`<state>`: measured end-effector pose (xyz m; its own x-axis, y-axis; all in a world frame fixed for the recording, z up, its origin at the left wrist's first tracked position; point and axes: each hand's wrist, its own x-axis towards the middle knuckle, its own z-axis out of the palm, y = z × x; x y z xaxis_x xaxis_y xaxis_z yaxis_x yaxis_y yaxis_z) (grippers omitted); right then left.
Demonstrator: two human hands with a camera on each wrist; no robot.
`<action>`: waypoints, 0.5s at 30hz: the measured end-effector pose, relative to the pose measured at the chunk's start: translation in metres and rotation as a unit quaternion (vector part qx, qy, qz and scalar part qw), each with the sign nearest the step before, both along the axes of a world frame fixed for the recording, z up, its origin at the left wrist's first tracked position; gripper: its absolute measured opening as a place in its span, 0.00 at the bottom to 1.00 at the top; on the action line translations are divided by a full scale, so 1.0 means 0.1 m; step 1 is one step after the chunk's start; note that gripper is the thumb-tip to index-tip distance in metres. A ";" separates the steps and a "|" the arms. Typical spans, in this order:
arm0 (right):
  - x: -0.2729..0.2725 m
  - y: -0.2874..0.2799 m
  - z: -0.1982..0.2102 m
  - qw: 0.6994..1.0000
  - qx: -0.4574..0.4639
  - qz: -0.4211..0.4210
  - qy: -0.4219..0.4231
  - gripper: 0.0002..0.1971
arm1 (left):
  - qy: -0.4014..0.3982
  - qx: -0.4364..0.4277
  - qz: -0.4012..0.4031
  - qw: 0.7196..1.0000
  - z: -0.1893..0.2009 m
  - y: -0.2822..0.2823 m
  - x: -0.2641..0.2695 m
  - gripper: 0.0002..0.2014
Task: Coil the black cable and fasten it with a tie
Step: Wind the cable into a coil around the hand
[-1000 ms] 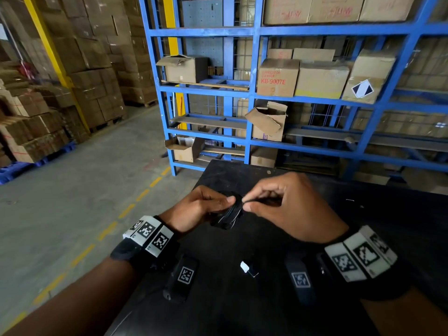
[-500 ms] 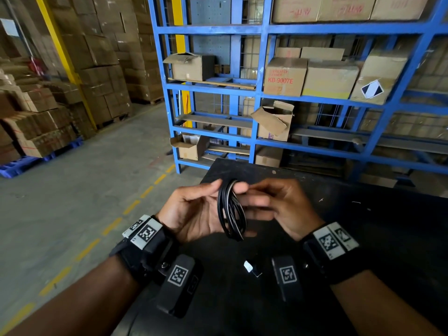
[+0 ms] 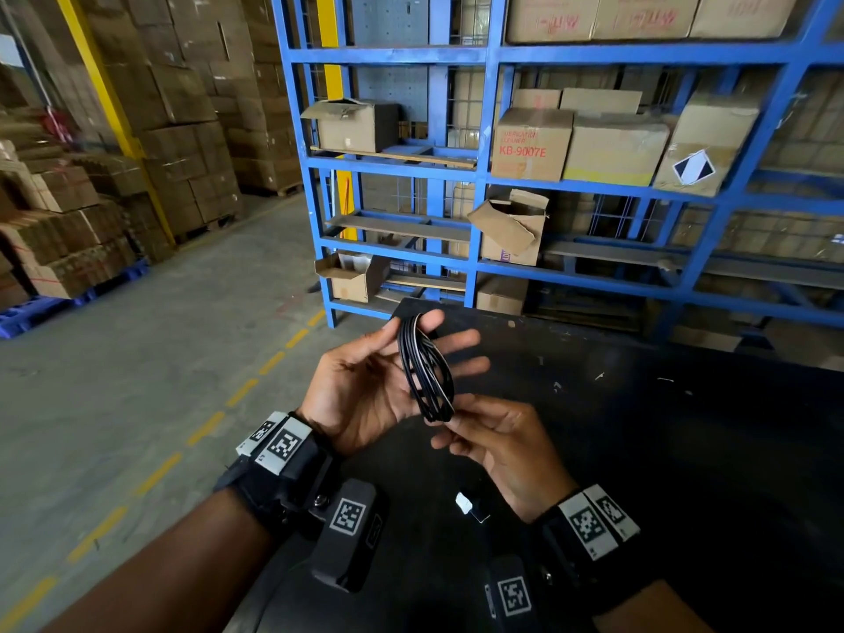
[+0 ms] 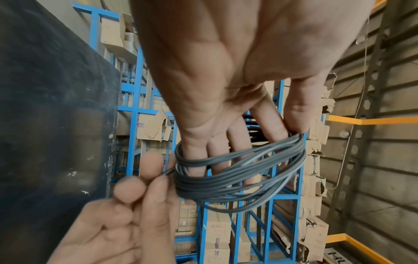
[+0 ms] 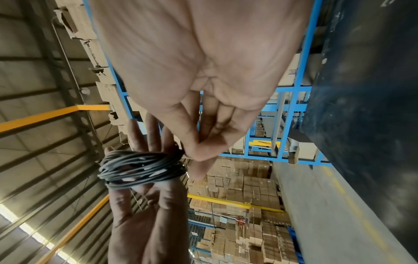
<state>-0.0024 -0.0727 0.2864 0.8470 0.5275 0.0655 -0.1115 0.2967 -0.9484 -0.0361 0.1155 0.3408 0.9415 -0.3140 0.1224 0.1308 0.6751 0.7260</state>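
Note:
The black cable is wound into a small coil of several loops and stands upright above the black table. The straight fingers of my left hand pass through the coil, and its thumb presses the top of the loops against the forefinger. My right hand pinches the cable at the coil's lower edge between thumb and forefinger. In the left wrist view the coil rings the left fingers while the right hand pinches a thin strand beside it. The right wrist view shows the coil the same way.
A small white-and-black piece lies on the table below my hands, near the front edge. Blue steel shelving with cardboard boxes stands behind the table. Concrete floor with a yellow dashed line runs to the left.
The cable went from a tight bundle pinched between both hands to an upright coil around my left fingers. The left hand opened out; the right hand dropped to the coil's lower edge.

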 end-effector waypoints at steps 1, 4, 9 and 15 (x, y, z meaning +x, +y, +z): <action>-0.03 0.00 0.01 1.000 0.008 0.001 0.025 0.16 | 0.001 0.009 0.009 1.000 -0.01 -0.01 0.01 0.23; -0.10 0.01 0.06 0.987 0.071 0.026 0.145 0.10 | -0.005 0.035 0.034 0.999 -0.06 -0.03 0.03 0.22; -0.17 0.05 0.09 0.950 0.140 0.042 0.276 0.18 | -0.013 0.064 0.048 0.997 -0.10 -0.12 0.05 0.23; -0.13 0.09 0.07 0.940 0.156 -0.021 0.303 0.13 | -0.056 0.090 0.046 0.993 -0.11 -0.20 0.07 0.23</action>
<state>-0.0157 -0.0641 0.2929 0.7979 0.5284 -0.2899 -0.5857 0.5663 -0.5798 -0.0288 0.0951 0.3295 0.9511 -0.2526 0.1774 -0.0140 0.5390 0.8422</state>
